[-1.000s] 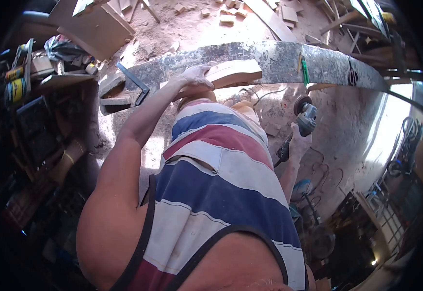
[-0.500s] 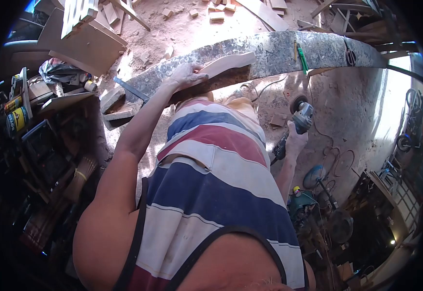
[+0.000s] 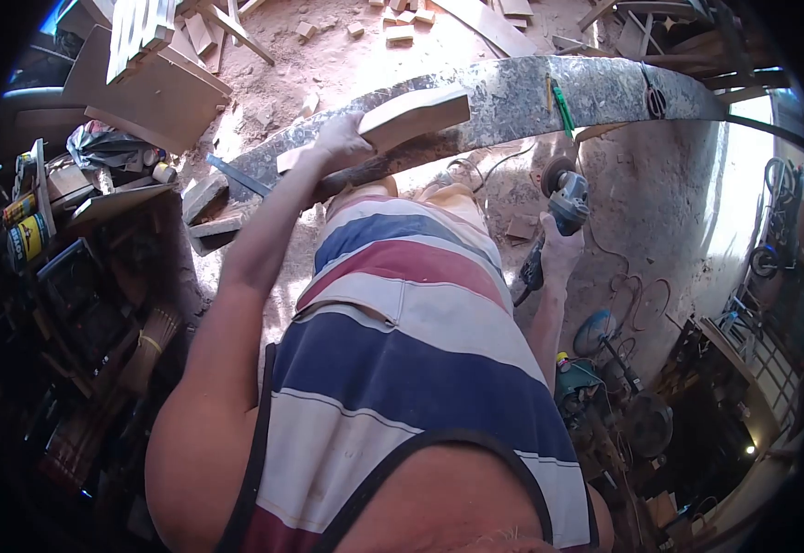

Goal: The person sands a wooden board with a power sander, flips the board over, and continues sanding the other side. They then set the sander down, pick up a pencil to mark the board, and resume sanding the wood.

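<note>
My left hand (image 3: 340,142) is closed around a pale, curved piece of wood (image 3: 420,118), which sits over the near edge of the workbench (image 3: 512,88). The wood's thick side edge faces toward me, and part of it is hidden under my fingers. Off to the right, below the bench edge, my right hand (image 3: 561,247) grips an angle grinder (image 3: 569,205). A round sanding disc (image 3: 557,175) on the grinder points up toward the bench, apart from the wood.
On the bench lie a green tool (image 3: 563,112), a pencil (image 3: 550,92) and dark-handled scissors (image 3: 654,100). A flat metal bar (image 3: 239,175) rests at its left end. Wood blocks (image 3: 400,34) litter the floor beyond. A cord (image 3: 604,251) trails on the right.
The piece of wood has tilted, so more of its thick edge shows, and its near end now appears left of my left hand. The grinder has shifted slightly, its disc turning more into view.
</note>
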A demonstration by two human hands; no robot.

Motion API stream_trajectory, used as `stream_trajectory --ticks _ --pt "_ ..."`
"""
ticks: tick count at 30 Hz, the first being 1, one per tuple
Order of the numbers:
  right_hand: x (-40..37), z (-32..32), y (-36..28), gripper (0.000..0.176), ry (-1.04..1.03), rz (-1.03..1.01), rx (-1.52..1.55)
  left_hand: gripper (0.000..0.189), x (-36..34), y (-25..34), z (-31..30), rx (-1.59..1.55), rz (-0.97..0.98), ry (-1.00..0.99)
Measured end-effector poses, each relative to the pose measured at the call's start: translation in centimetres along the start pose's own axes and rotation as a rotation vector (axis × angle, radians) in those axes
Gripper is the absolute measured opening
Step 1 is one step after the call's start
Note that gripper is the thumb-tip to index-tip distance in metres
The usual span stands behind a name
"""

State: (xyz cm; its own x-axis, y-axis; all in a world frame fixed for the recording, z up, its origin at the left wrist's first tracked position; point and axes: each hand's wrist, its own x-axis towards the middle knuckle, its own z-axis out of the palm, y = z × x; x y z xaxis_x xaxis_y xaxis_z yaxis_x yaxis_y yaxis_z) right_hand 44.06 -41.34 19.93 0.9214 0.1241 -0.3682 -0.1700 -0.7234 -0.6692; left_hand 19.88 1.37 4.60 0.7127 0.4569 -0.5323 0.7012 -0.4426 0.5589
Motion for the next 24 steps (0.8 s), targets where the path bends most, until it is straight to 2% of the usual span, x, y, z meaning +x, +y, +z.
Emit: stream_trajectory --ticks 2,5,8,9,12,13,16,20,24 --pt "0.1 -0.2 0.6 0.047 -0.019 0.001 0.039 0.069 1.7 -2.1 -1.4 -0.169 0.052 -0.199" --pt "0.5 0.0 1.9 0.049 -0.017 -0.004 0.044 0.070 4.1 -2.6 -2.4 -0.030 0.003 -0.389" --pt "0.2 0.0 1.4 0.049 -0.004 -0.006 0.041 0.072 7.2 -7.4 0.3 -0.171 0.016 -0.506" --pt "0.0 0.0 1.2 0.049 -0.005 -0.007 0.043 0.088 5.3 -4.9 -1.5 -0.192 0.019 -0.538" --pt "0.3 0.1 1.8 0.050 -0.004 0.010 0.008 0.107 5.2 -5.4 -1.1 0.181 0.049 -0.266" --pt "0.3 0.1 2.1 0.050 -0.004 0.011 0.007 0.118 5.0 -4.1 -2.5 0.188 0.000 -0.380" --pt "0.5 0.6 1.9 0.050 -0.006 -0.009 0.021 0.119 1.2 1.9 -5.9 0.283 -0.092 -0.330" --pt "0.9 1.1 1.5 0.051 -0.014 -0.048 0.039 0.114 1.1 1.3 -3.1 0.149 -0.015 -0.113" --pt "1.3 1.5 1.0 0.052 -0.017 -0.098 0.041 0.096 1.2 -0.6 -1.1 -0.106 -0.027 0.062"
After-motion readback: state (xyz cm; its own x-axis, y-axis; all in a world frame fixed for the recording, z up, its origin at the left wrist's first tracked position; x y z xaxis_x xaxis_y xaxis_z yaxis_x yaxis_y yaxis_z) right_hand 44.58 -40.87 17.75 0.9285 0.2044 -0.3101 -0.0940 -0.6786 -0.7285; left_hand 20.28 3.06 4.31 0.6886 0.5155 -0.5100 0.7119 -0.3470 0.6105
